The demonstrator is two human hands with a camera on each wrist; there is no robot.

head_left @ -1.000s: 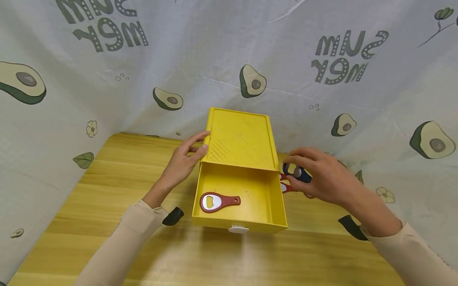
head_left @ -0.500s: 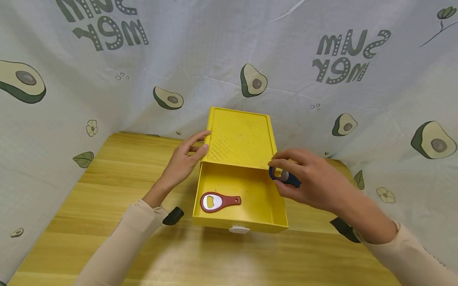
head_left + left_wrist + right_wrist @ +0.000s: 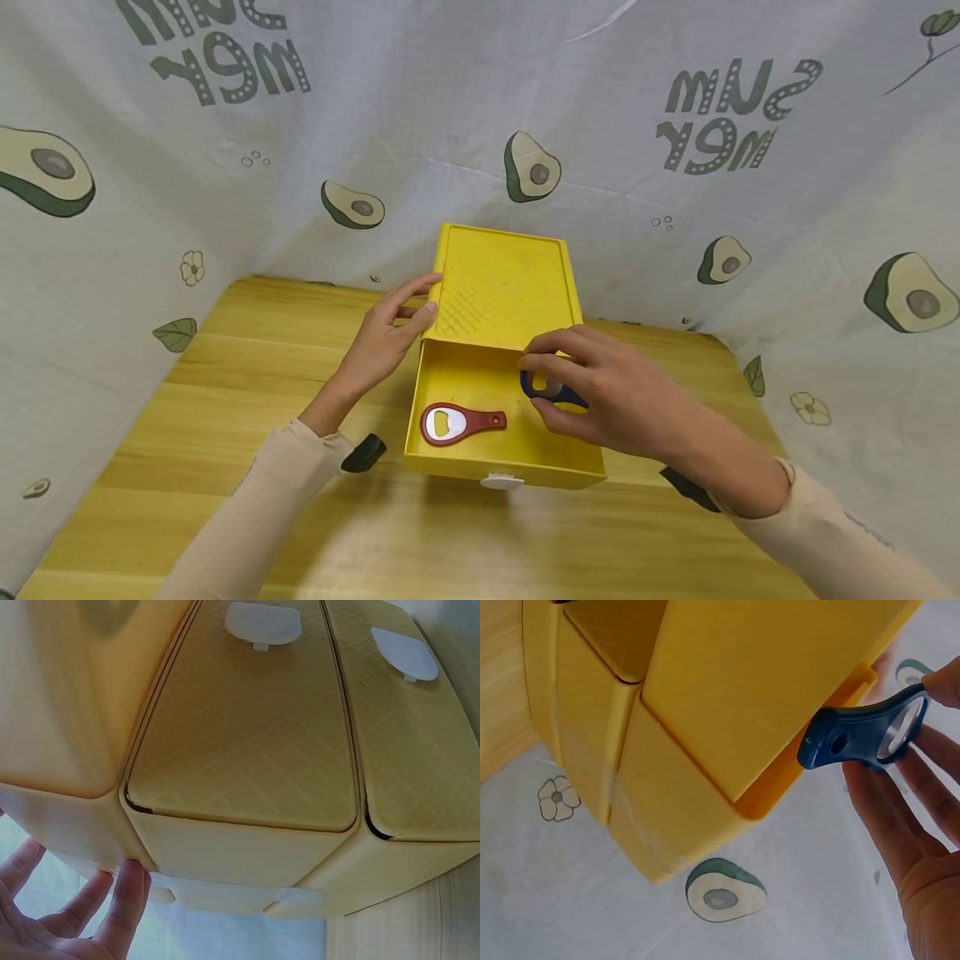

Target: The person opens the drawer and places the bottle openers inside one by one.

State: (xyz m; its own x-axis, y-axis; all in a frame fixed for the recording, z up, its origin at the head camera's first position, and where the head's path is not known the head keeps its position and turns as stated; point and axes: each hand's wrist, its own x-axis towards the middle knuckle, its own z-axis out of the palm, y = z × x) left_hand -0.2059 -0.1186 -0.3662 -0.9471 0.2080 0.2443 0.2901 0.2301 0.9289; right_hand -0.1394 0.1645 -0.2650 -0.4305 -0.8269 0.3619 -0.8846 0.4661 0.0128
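Blue bottle opener (image 3: 551,388) pinched in right hand (image 3: 600,392) fingertips above open yellow drawer (image 3: 495,396) | left hand (image 3: 382,337) fingers straight, pressing box's (image 3: 510,287) left edge

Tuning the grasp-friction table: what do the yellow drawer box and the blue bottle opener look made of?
Yellow drawer box: apparently moulded plastic, matte to semi-gloss, with an embossed diamond pattern and a white tab pull. Blue bottle opener, pinched in the right hand: smooth blue handle, likely plastic or a rubbery coating, around a shiny metal-looking insert. Hardness cannot be judged.
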